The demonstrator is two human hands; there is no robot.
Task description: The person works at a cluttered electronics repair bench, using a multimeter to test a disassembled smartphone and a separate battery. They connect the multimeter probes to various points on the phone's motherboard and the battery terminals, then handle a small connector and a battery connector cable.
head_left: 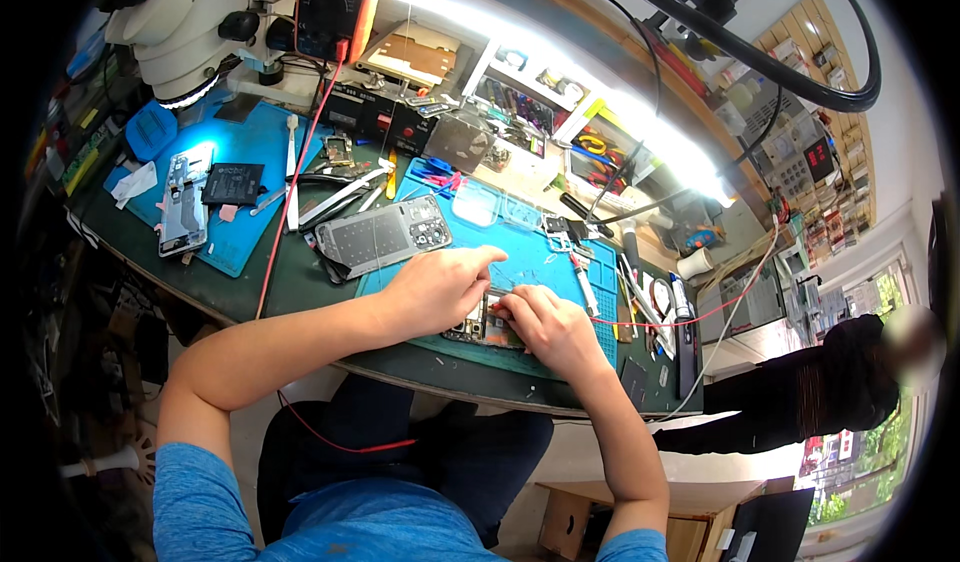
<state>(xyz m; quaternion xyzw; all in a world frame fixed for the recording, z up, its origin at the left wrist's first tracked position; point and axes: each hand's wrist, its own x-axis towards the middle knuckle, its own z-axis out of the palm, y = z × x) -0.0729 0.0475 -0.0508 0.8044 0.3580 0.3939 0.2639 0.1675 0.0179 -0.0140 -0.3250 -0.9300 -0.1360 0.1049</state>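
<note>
An opened smartphone (494,335) with its inner parts bare lies on the blue work mat (560,252) near the bench's front edge. Over its left end is my left hand (437,288), with fingers curled in and the fingertips mostly hidden. My right hand (546,328) has its fingers bent together, and the tips press at the phone's upper middle. Whatever either hand pinches is too small or hidden to tell. Beyond my left hand rests a grey phone back cover (378,238) with several camera openings, tilted on the bench.
Farther left, another phone housing (185,202) and a black battery (233,184) lie on a second blue mat under a microscope (190,37). Tools and a white-tipped pen (584,284) lie to the right. Red cables (720,309) cross the bench. A person (830,377) stands at the right.
</note>
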